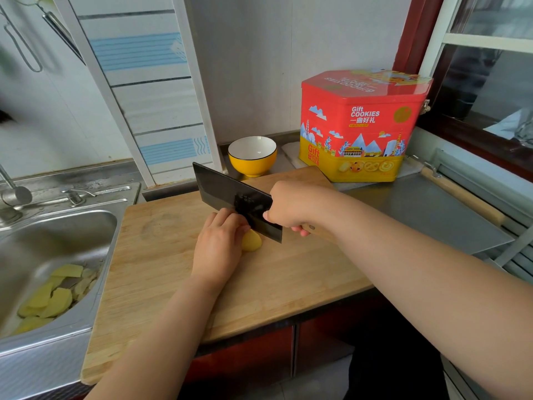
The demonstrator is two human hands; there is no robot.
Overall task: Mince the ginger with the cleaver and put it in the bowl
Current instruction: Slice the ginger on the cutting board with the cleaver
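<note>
From the head camera, looking down, a wooden cutting board (288,272) lies across the steel worktop (418,215), its left edge reaching over the sink (57,235). The ginger (251,241), a yellow peeled lump that looks whole or nearly so, sits on the middle of the board. The left hand (217,249) lies over its left side with fingers curled down, pinning it to the wood; only the right end of the piece shows past the fingertips. The right hand (291,206) is wrapped tightly round the wooden handle of the cleaver (233,197). The dark blade stands on edge, running from far left to near right, just beside the left knuckles and above the exposed end of the ginger. Whether the edge already touches the ginger cannot be told.

The yellow bowl (252,155), white inside and with nothing in it, stands at the far edge of the board, well apart from the ginger. To its right is a red and yellow cookie tin (357,125). Yellowish peelings (52,295) lie in the sink basin.

The work seems to be at its opening cuts: slicing the lump, with no minced pile on the board. The next move probably calls for a straight downward press through the exposed end, the blade's flat guided against the curled knuckles and the fingertips tucked back, then the left hand creeping leftward to feed the next slice.
</note>
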